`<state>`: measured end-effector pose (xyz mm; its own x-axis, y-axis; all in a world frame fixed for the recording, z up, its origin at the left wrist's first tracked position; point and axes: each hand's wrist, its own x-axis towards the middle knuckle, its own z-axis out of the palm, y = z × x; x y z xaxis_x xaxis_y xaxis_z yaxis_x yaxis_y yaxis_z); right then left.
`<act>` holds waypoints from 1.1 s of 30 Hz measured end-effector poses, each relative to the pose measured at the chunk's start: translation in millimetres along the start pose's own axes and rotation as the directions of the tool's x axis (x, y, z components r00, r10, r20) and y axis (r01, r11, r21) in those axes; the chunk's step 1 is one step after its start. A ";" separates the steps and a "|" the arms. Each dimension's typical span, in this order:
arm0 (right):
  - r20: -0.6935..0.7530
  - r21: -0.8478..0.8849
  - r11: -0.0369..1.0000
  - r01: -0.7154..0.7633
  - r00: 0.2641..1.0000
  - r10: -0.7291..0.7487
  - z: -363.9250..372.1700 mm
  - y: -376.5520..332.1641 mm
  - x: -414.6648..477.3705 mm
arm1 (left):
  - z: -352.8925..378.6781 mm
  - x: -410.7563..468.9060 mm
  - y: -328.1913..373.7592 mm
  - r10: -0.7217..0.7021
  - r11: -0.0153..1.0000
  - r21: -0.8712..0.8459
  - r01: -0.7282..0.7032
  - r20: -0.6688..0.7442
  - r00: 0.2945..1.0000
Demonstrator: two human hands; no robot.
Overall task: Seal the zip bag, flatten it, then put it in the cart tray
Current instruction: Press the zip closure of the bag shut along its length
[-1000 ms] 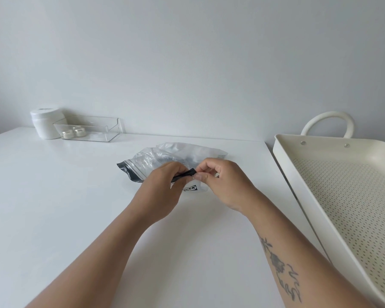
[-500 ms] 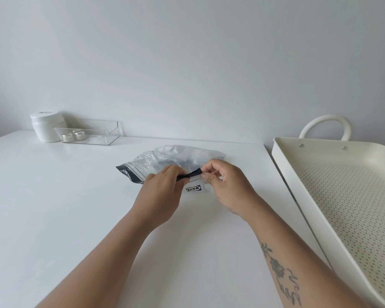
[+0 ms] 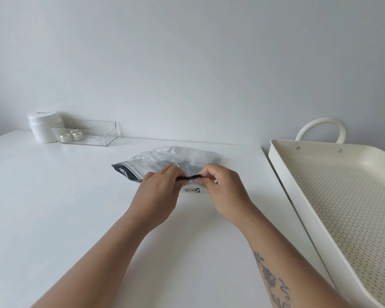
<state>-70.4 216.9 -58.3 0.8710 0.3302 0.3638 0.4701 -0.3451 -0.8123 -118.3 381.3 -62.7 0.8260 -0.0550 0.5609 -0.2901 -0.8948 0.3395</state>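
Observation:
A clear, crumpled zip bag (image 3: 188, 157) with a dark strip along its mouth lies puffed up on the white table (image 3: 53, 207), a little beyond my hands. My left hand (image 3: 158, 194) and my right hand (image 3: 226, 192) both pinch the dark zip strip at the bag's near edge, fingertips almost touching. The strip's left end sticks out to the left of my left hand. A cream cart tray (image 3: 282, 174) with a perforated floor and a loop handle stands to the right of the table, with nothing visible in it.
At the far left of the table, by the wall, stand a white jar (image 3: 42, 126) and a clear plastic bin (image 3: 88, 132) holding two small round items. The wall runs close behind the table.
Both hands stay pinched on the zip strip; my right hand has shifted slightly to the right along it, leaving more strip showing between the hands. The bag has barely moved.

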 end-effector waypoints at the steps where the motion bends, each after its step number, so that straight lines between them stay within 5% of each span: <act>1: -0.004 -0.006 1.000 -0.002 1.000 0.002 0.1 0.8 -1.0 | 0.4 -0.2 -0.2 0.004 1.000 0.005 -0.004 0.009 1.000; 23: -0.116 0.077 0.993 -0.088 0.989 0.097 -21.4 2.8 -1.8 | -7.8 2.7 -3.6 0.009 0.996 0.087 0.000 -0.109 0.994; 26: -0.109 -0.041 0.997 -0.059 0.993 0.054 -20.9 7.1 -2.8 | -5.2 1.0 -2.5 0.001 0.997 0.080 0.007 -0.095 0.995; 30: -0.085 -0.376 0.917 0.134 0.980 -0.177 -16.3 -1.8 -7.2 | -5.2 2.6 -0.4 -0.036 0.996 0.082 0.044 -0.098 0.995; 33: -0.062 -0.419 0.885 0.204 0.966 -0.252 -12.2 -9.9 -6.3 | -5.5 3.3 4.0 0.002 0.996 0.085 0.004 -0.063 0.998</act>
<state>-78.8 207.5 -47.0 0.7318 0.3516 0.5838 0.6531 -0.6065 -0.4535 -119.4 380.0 -55.4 0.7934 -0.0285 0.6080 -0.2452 -0.9292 0.2765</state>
